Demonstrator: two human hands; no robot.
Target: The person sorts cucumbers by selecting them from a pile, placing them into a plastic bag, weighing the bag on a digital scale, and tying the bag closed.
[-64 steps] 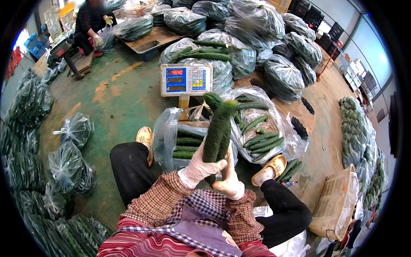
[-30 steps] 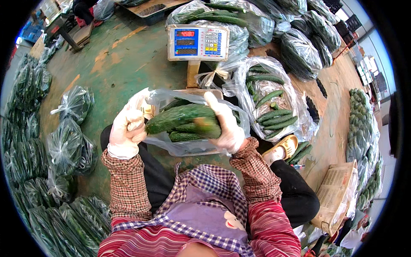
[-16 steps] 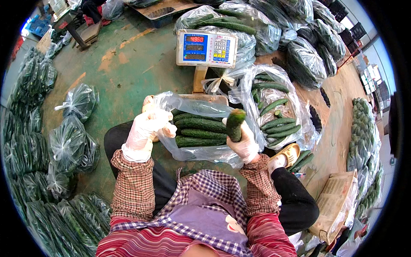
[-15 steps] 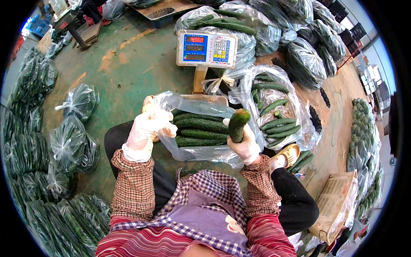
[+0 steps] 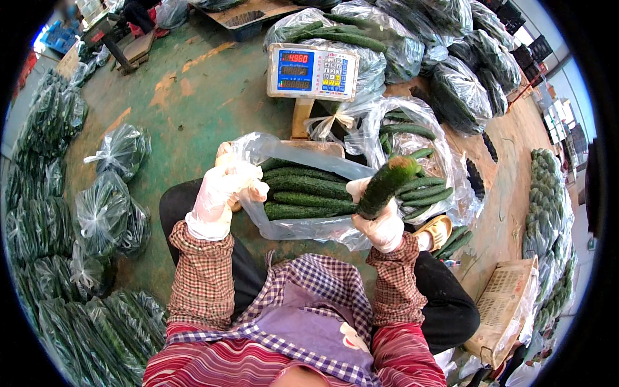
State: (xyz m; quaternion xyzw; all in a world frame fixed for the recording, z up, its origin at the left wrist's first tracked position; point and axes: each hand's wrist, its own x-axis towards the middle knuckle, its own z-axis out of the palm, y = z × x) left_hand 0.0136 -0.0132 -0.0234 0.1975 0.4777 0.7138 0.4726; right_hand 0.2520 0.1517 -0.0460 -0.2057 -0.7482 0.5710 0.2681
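My gloved left hand (image 5: 227, 191) is closed on the gathered left edge of a clear plastic bag (image 5: 284, 228). Several dark green cucumbers (image 5: 308, 187) lie side by side inside that bag, in front of me on the scale's platform (image 5: 317, 149). In my gloved right hand (image 5: 380, 222) is a single cucumber (image 5: 388, 187), its yellowish end raised toward me, at the right end of the bag. Behind the bag stands the scale's lit display (image 5: 313, 71) on a post.
Right of the bag, an open plastic bag (image 5: 445, 151) holds loose cucumbers. Tied bags of cucumbers (image 5: 461, 97) are heaped at the far right, others (image 5: 103, 209) on the left floor. A beige crate (image 5: 503, 313) leans at the near right, beyond my sandalled foot (image 5: 436, 233).
My right hand has shifted slightly right and nearer, and its cucumber now tilts up and to the right, looking longer. My left hand keeps its grip on the bag edge.
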